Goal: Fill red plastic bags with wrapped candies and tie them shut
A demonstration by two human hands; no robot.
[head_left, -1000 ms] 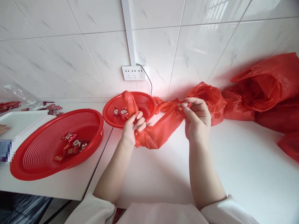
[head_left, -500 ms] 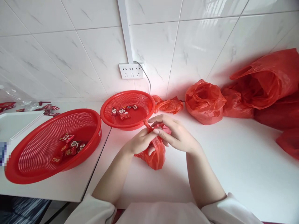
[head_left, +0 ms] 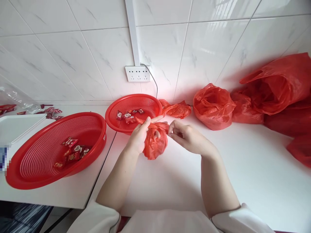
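A small red plastic bag [head_left: 155,145] hangs bunched between my hands, above the white table. My left hand [head_left: 141,134] grips the bag's gathered top, thumb up and fingers partly behind the plastic. With thumb and fingers pinched, my right hand [head_left: 186,134] holds the right end of the bag's top. What is inside the bag cannot be made out. Just behind my left hand stands a small red plastic basket [head_left: 110,111] with several wrapped candies [head_left: 127,116] in it.
A larger red basket [head_left: 31,155] with several wrapped candies [head_left: 74,152] stands at left, near a white tray [head_left: 21,126]. Red plastic bags [head_left: 213,106] line the wall to the right. A flat red bag [head_left: 178,109] lies behind my hands. A power socket [head_left: 137,74] is on the tiled wall.
My hands have moved apart, the right one going right with the bag's end. The bag's top is now stretched between them, and the bag has risen a little.
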